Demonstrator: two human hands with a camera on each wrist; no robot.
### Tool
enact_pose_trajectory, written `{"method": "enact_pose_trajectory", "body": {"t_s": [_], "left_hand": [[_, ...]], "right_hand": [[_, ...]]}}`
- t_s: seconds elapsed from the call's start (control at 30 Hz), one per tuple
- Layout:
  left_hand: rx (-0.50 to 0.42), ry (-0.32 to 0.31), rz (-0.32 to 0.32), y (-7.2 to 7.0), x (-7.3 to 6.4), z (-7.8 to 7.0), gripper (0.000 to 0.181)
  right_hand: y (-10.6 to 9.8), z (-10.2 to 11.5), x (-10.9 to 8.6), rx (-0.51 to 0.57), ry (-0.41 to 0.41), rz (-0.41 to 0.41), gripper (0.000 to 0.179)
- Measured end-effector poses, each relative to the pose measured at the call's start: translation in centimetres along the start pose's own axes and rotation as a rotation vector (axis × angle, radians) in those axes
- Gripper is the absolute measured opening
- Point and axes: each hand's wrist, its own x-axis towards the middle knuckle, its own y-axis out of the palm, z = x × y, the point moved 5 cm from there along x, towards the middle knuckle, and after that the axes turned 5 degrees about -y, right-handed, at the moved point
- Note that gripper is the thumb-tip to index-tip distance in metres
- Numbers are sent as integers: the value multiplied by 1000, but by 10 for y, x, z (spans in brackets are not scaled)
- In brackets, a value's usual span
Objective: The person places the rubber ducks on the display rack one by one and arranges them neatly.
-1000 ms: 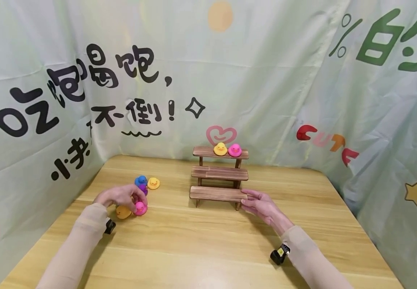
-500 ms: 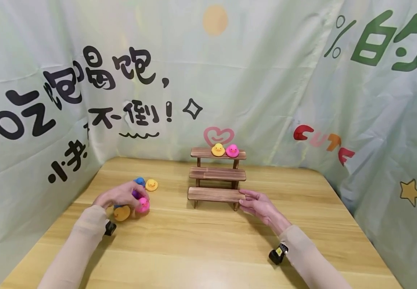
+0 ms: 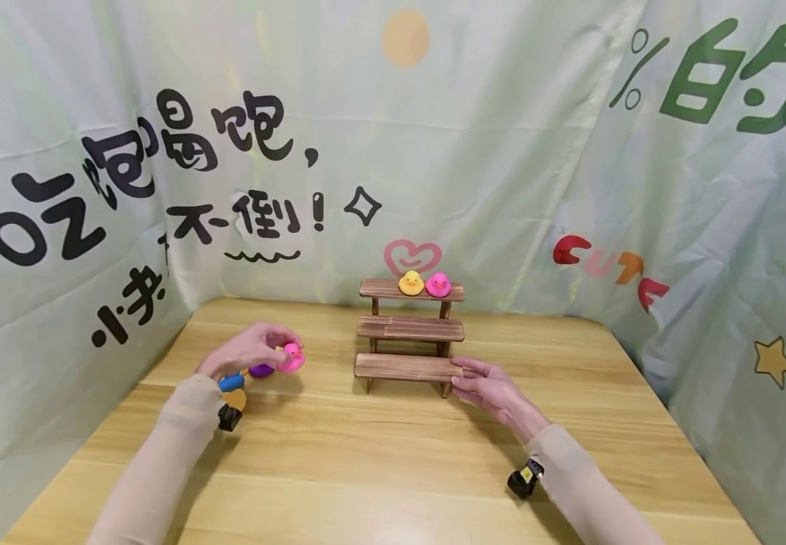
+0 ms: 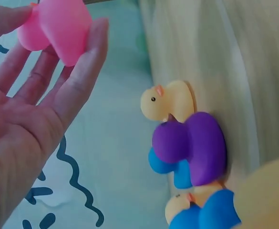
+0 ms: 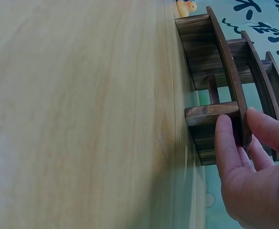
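Note:
In the head view my left hand [image 3: 250, 352] holds a pink rubber duck [image 3: 292, 357] between thumb and fingers, raised over the left of the table. The left wrist view shows this duck from below, clear of the others. My right hand [image 3: 495, 390] grips the right end of the lowest step of a three-tier wooden stand [image 3: 400, 366]; thumb and fingers pinch the board beside its leg in the right wrist view. A yellow duck [image 3: 411, 283] and another pink duck [image 3: 438, 284] sit side by side on the top step, right of its middle.
Under and beside my left hand stand a purple duck [image 4: 208, 148], a pale yellow duck [image 4: 180, 100], several blue ones such as a blue duck [image 4: 219, 210], and a larger-looking yellow duck [image 4: 270, 195] close to the camera. A printed cloth [image 3: 502, 189] hangs around the wooden table [image 3: 366, 469].
My left hand has lifted the pink duck from the group and carried it back and slightly right. The right hand stays on the stand.

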Motion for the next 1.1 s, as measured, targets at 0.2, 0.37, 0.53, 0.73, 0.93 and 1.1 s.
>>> {"method": "enact_pose_trajectory", "body": {"t_s": [0.2,0.37,0.53,0.73,0.93,1.1], "left_hand": [[-33,108,-25,1,10,-11,30],[-99,113,-10,5,16,-19,34],[-115,118,-71,6,26,-30,34],[-114,154,-173,5,38,-49,31],[-100,122,-273,5,44,-60,39],[-101,151,-307,5,50,-66,39]], "right_hand": [[1,1,0,-4,-2,11,59],[0,0,0,-7,-2,7,59],[0,0,0,-4,-2,9,59],[-1,0,-1,-1,-4,-3,59],[0,1,0,-10,-9,6,59],[2,3,0,-14,-3,2,58]]}}
